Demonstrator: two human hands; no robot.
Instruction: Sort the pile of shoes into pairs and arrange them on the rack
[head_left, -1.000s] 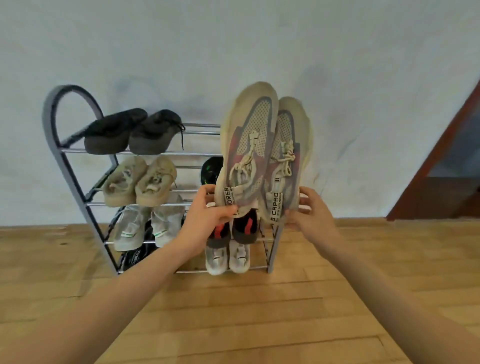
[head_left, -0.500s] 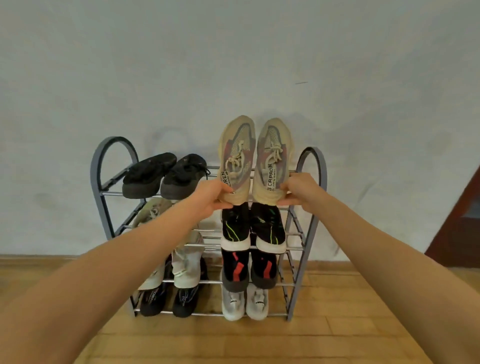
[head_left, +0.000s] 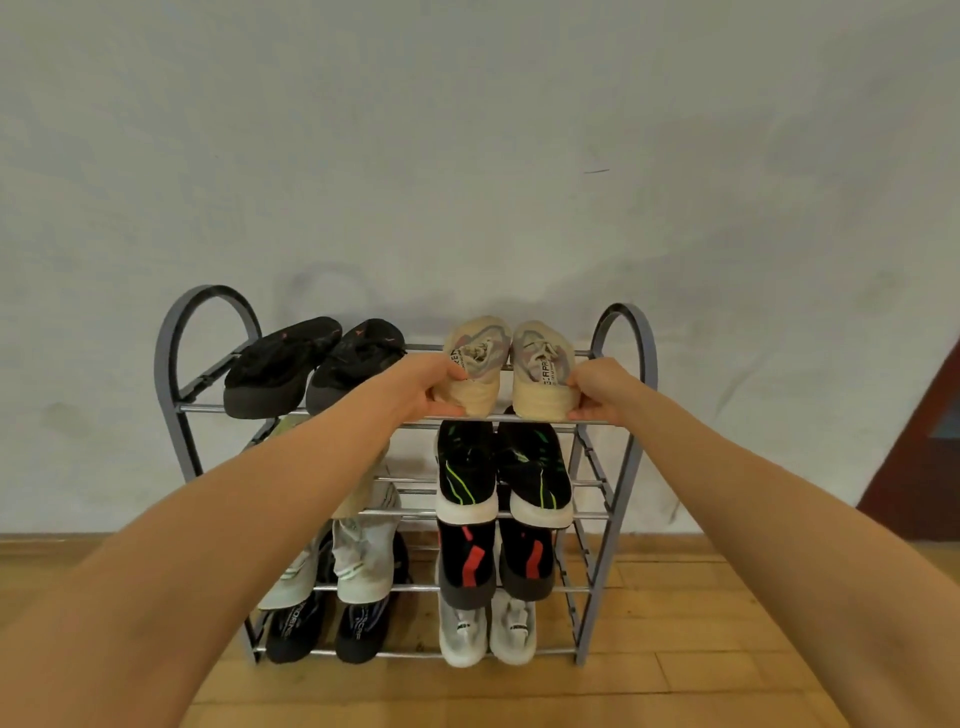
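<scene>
A grey metal shoe rack (head_left: 631, 452) with four shelves stands against the wall. On the right of its top shelf lie two beige sneakers, heels toward me. My left hand (head_left: 426, 384) grips the heel of the left beige sneaker (head_left: 475, 364). My right hand (head_left: 602, 389) grips the heel of the right beige sneaker (head_left: 543, 371). A pair of black shoes (head_left: 311, 364) sits on the left of the top shelf.
Lower shelves hold black sneakers with green stripes (head_left: 501, 467), black ones with red marks (head_left: 493, 561), white ones (head_left: 488, 629), pale ones (head_left: 358, 561) and dark ones (head_left: 327, 629) at the bottom left. A grey wall is behind, a wooden floor (head_left: 675, 686) below, a dark door (head_left: 930, 447) at right.
Both hands lowered the beige pair from upright in front of the rack down flat onto the right of the top shelf. The view moved closer and higher.
</scene>
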